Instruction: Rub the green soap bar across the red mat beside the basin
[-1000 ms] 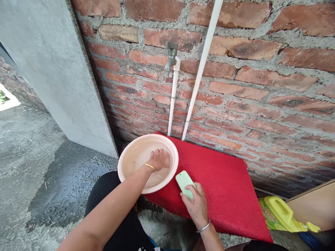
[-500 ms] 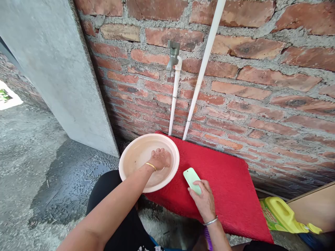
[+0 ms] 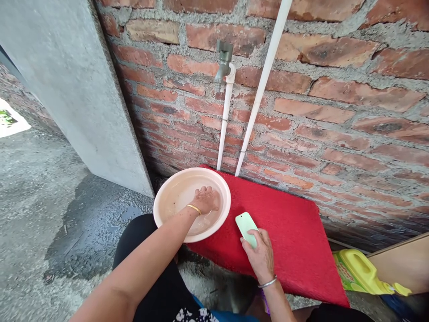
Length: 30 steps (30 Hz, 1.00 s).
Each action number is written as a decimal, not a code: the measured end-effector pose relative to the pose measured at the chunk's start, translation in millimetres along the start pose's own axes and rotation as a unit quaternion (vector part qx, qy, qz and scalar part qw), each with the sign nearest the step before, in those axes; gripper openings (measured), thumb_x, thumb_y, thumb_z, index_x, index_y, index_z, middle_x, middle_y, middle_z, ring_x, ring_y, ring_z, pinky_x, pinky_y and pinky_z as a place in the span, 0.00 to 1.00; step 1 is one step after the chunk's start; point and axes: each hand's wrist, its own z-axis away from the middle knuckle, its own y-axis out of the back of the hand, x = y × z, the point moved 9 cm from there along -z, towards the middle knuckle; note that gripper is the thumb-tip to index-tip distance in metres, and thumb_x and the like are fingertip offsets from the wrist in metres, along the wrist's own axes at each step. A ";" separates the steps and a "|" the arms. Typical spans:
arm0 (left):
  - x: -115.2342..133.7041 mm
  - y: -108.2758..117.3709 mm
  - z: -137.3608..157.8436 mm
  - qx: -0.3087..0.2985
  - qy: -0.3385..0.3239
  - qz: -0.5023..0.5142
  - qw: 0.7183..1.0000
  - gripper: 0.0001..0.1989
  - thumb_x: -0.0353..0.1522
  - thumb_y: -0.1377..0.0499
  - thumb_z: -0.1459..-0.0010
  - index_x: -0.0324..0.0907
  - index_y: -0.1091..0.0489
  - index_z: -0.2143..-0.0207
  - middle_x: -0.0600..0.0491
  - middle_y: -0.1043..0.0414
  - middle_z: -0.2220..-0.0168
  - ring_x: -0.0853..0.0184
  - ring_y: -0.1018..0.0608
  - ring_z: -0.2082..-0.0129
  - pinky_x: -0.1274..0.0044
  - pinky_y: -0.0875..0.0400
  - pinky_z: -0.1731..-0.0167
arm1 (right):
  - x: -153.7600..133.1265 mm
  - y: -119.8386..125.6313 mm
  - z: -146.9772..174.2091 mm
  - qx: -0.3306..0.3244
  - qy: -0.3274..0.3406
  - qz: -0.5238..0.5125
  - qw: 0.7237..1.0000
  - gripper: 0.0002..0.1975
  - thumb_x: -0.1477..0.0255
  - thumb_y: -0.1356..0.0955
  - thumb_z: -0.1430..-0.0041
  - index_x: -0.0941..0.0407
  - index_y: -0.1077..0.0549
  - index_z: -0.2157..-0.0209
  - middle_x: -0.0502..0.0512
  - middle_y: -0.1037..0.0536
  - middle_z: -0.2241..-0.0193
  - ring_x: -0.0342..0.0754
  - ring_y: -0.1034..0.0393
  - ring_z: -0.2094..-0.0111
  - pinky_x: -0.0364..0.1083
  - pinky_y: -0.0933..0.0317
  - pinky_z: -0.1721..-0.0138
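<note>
In the head view, the work looks to me to be in its middle, with things set up but nothing plainly finished. The pale basin (image 3: 170,188) at the left end of the red-covered tabletop (image 3: 288,214) already has some water in it. The left hand (image 3: 206,200) is down in that water, fingers loosely spread and slightly curled, gripping nothing that I can see. The right hand (image 3: 260,256) has thumb and fingers closed around the near end of a pale green oblong thing (image 3: 245,223), just right of the basin and apart from it, over the red cover. Whatever that green piece is meant for, I'd judge the larger share remains. The tap (image 3: 223,65) above, on the brick wall (image 3: 304,105), shows no stream.

Plenty escapes me from here. The underside of the green thing is turned away, so I can't say what it is, nor whether it presses on the cover or sits just above it. The left palm is hidden too. I can't make out whether the red cloth is wet, or what holds up the basin's near side. At the far right, a yellow jug (image 3: 358,270) lies tipped over, its label too small to read, and a dark blue item (image 3: 397,306) is cut off in shadow.
</note>
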 end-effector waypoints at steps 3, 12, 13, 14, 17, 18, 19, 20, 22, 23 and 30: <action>0.3 1.3 1.3 -0.005 0.002 0.006 1.000 0.26 0.43 0.42 0.43 0.43 0.35 0.44 0.40 0.38 0.42 0.48 0.36 0.43 0.57 0.39 0.47 | -3.5 -0.1 2.4 0.007 0.012 0.009 1.000 0.11 0.60 0.32 0.41 0.50 0.26 0.60 0.53 0.29 0.60 0.52 0.30 0.58 0.51 0.35 0.56; 1.6 2.3 2.5 -0.011 0.005 0.013 1.000 0.25 0.43 0.41 0.42 0.42 0.35 0.44 0.40 0.38 0.42 0.48 0.36 0.43 0.56 0.40 0.46 | -2.6 -1.6 2.9 0.018 0.016 0.016 1.000 0.12 0.59 0.33 0.40 0.51 0.26 0.60 0.54 0.30 0.60 0.52 0.31 0.58 0.51 0.36 0.56; 2.3 2.5 3.0 -0.011 0.004 0.013 1.000 0.25 0.42 0.42 0.42 0.42 0.35 0.44 0.40 0.38 0.42 0.48 0.36 0.43 0.56 0.40 0.46 | -2.0 -1.6 2.8 0.019 0.016 0.015 1.000 0.12 0.59 0.33 0.40 0.51 0.26 0.60 0.54 0.30 0.60 0.52 0.32 0.58 0.51 0.36 0.56; 3.0 2.6 3.6 -0.013 0.004 0.012 1.000 0.24 0.42 0.42 0.41 0.42 0.35 0.44 0.40 0.38 0.42 0.48 0.36 0.43 0.56 0.40 0.46 | -1.5 -1.4 2.7 0.020 0.016 0.014 1.000 0.12 0.59 0.33 0.40 0.51 0.26 0.60 0.54 0.30 0.60 0.52 0.32 0.58 0.51 0.36 0.56; 4.9 2.9 5.1 -0.017 0.004 0.004 1.000 0.23 0.41 0.43 0.40 0.42 0.34 0.45 0.40 0.38 0.42 0.49 0.36 0.43 0.57 0.39 0.46 | -1.5 -0.2 2.8 0.027 0.019 0.010 0.999 0.12 0.58 0.33 0.40 0.51 0.26 0.61 0.54 0.30 0.61 0.52 0.32 0.59 0.51 0.37 0.57; 5.5 2.9 5.2 -0.017 0.002 0.001 1.000 0.24 0.41 0.43 0.40 0.42 0.34 0.44 0.40 0.38 0.42 0.49 0.36 0.43 0.57 0.39 0.46 | -1.9 0.0 3.0 0.029 0.020 0.010 0.999 0.12 0.58 0.33 0.40 0.51 0.26 0.61 0.54 0.31 0.61 0.52 0.32 0.59 0.51 0.37 0.57; 5.7 2.7 5.0 -0.017 0.001 -0.001 1.000 0.24 0.41 0.43 0.40 0.41 0.35 0.44 0.39 0.38 0.42 0.49 0.36 0.43 0.57 0.38 0.46 | -2.4 0.1 3.3 0.031 0.021 0.009 0.999 0.12 0.58 0.33 0.40 0.51 0.25 0.61 0.54 0.31 0.61 0.52 0.32 0.59 0.51 0.37 0.57; 5.9 2.5 4.4 -0.016 -0.001 -0.002 1.000 0.24 0.41 0.42 0.40 0.41 0.35 0.44 0.39 0.38 0.42 0.49 0.36 0.43 0.57 0.38 0.46 | -2.7 -0.1 3.5 0.032 0.021 0.008 0.999 0.12 0.58 0.33 0.40 0.51 0.25 0.61 0.54 0.31 0.61 0.52 0.32 0.59 0.51 0.37 0.57; 5.2 1.3 2.7 -0.014 -0.004 -0.002 1.000 0.24 0.42 0.42 0.41 0.42 0.35 0.44 0.39 0.38 0.43 0.49 0.36 0.43 0.57 0.38 0.46 | -1.8 -0.6 3.5 0.031 0.017 0.003 0.999 0.13 0.58 0.33 0.40 0.51 0.25 0.61 0.55 0.30 0.61 0.52 0.32 0.59 0.51 0.37 0.56; 4.4 0.4 1.6 -0.013 -0.005 -0.002 1.000 0.24 0.42 0.42 0.41 0.42 0.34 0.44 0.40 0.38 0.43 0.49 0.36 0.43 0.57 0.38 0.46 | -0.2 -1.2 3.1 0.028 0.011 -0.002 1.000 0.13 0.57 0.33 0.41 0.51 0.25 0.61 0.55 0.30 0.61 0.52 0.32 0.59 0.51 0.37 0.56; 0.5 -4.0 -4.4 -0.004 -0.011 0.008 1.000 0.25 0.44 0.42 0.42 0.43 0.34 0.45 0.40 0.37 0.43 0.48 0.35 0.43 0.56 0.38 0.48 | 49.2 18.9 -7.1 0.006 -0.095 -0.015 0.995 0.23 0.46 0.34 0.45 0.51 0.23 0.63 0.55 0.29 0.62 0.54 0.31 0.60 0.53 0.37 0.55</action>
